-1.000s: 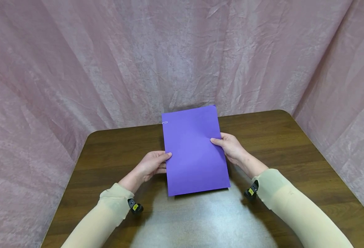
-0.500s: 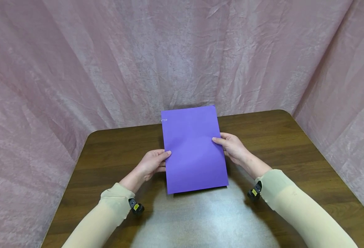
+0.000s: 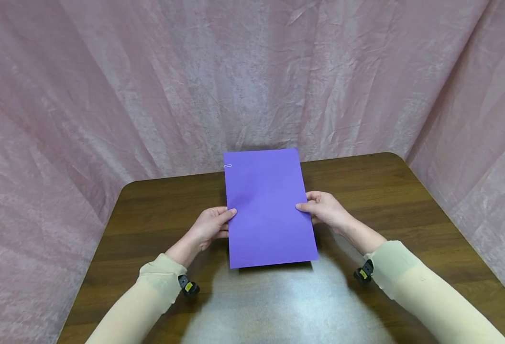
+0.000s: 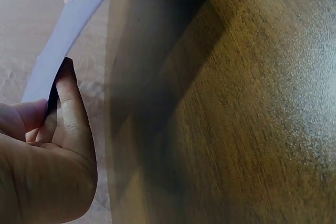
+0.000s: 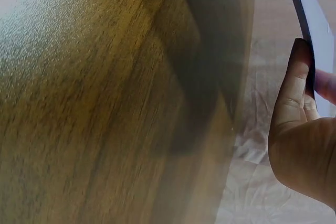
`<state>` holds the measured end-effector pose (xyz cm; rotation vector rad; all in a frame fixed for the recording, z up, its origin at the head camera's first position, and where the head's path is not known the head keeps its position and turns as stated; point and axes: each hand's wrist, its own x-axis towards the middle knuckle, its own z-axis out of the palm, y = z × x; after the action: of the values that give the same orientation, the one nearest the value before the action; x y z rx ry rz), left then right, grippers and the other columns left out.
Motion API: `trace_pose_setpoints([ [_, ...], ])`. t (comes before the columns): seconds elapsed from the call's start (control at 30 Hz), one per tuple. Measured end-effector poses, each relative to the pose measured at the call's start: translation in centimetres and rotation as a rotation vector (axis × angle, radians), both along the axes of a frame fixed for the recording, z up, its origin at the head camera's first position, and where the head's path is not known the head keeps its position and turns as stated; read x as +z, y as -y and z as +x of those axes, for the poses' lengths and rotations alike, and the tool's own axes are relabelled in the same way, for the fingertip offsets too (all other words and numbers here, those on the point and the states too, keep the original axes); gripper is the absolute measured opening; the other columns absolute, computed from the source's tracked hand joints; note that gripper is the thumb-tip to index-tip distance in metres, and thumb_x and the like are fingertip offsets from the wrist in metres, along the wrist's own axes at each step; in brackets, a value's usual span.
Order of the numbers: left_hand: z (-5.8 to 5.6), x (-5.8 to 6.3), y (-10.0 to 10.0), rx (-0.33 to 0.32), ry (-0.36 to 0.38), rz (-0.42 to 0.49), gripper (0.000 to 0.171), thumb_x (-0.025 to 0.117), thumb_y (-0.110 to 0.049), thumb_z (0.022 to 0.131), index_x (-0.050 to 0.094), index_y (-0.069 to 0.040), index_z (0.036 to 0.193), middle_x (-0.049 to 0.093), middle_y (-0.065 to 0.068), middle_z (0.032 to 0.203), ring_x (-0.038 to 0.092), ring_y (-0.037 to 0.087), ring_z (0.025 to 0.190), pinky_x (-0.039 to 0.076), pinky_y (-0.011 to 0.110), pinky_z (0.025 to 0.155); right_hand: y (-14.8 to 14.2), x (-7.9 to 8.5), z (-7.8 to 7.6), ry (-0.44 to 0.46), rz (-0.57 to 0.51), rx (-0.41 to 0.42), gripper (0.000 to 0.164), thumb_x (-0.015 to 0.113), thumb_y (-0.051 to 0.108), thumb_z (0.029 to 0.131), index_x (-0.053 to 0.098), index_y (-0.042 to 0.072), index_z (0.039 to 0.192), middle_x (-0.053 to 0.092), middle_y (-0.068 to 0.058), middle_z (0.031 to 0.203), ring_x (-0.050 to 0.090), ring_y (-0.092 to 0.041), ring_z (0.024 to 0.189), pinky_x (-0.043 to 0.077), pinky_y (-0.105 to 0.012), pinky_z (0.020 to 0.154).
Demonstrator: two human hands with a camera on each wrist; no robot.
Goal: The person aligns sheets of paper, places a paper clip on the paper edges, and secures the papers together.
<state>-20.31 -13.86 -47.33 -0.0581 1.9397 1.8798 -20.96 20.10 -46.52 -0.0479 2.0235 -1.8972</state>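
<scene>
Both hands hold a purple sheet of paper (image 3: 269, 210) above the table, its near edge casting a shadow below. A small pale paper clip (image 3: 228, 166) sits on the sheet's upper left edge. My left hand (image 3: 209, 227) pinches the left edge, thumb on top and fingers behind. On the opposite edge my right hand (image 3: 326, 210) pinches the sheet the same way. In the left wrist view the paper (image 4: 68, 30) bends slightly between thumb and fingers. The right wrist view shows the fingers under the sheet (image 5: 312, 19), whose underside looks dark.
A brown wooden table (image 3: 149, 205) with rounded far corners lies beneath, with a bright glare near its front. Pink curtains (image 3: 252, 86) hang behind it and along the sides. Each sleeve carries a small black wrist device (image 3: 189, 286).
My right hand has slid down along the right edge, towards me. The sheet has shifted and turned slightly, its far edge now more level. My left hand has hardly moved.
</scene>
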Motion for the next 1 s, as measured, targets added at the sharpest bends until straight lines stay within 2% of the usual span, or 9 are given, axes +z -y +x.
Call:
trace_pose_setpoints([
  [0.4, -0.1, -0.2, 0.2, 0.013, 0.009, -0.028, 0.032, 0.064, -0.024, 0.104, 0.068, 0.003, 0.118, 0.077, 0.008, 0.087, 0.074, 0.016, 0.074, 0.062, 0.032, 0.068, 0.1, -0.2, 0.0, 0.015, 0.027, -0.017, 0.017, 0.072, 0.012, 0.095, 0.062, -0.002, 0.099, 0.074, -0.004, 0.082, 0.073, -0.017, 0.072, 0.061, -0.035, 0.069],
  [0.67, -0.6, -0.2, 0.2, 0.049, 0.016, -0.049, 0.021, 0.07, -0.022, 0.1, 0.069, -0.002, 0.103, 0.075, 0.007, 0.084, 0.073, 0.016, 0.072, 0.062, 0.031, 0.067, -0.1, -0.6, -0.3, 0.057, 0.007, -0.047, 0.014, 0.07, 0.012, 0.097, 0.063, 0.0, 0.098, 0.072, -0.003, 0.08, 0.071, -0.016, 0.071, 0.06, -0.033, 0.065],
  [0.83, -1.2, -0.1, 0.0, 0.057, 0.023, -0.047, 0.022, 0.066, -0.019, 0.101, 0.068, 0.0, 0.11, 0.075, 0.006, 0.084, 0.073, 0.016, 0.073, 0.061, 0.03, 0.066, -0.3, -0.9, -0.9, 0.09, -0.021, -0.065, 0.01, 0.064, 0.012, 0.101, 0.063, 0.003, 0.099, 0.07, -0.001, 0.079, 0.069, -0.015, 0.07, 0.058, -0.03, 0.063],
  [1.0, -1.8, -0.1, -0.1, 0.053, 0.019, -0.064, 0.024, 0.064, -0.018, 0.102, 0.067, 0.003, 0.115, 0.075, 0.006, 0.084, 0.072, 0.015, 0.072, 0.061, 0.029, 0.064, -0.4, -1.0, -1.3, 0.1, -0.001, -0.082, 0.011, 0.063, 0.013, 0.102, 0.061, 0.002, 0.102, 0.069, 0.0, 0.078, 0.069, -0.013, 0.069, 0.058, -0.028, 0.062],
])
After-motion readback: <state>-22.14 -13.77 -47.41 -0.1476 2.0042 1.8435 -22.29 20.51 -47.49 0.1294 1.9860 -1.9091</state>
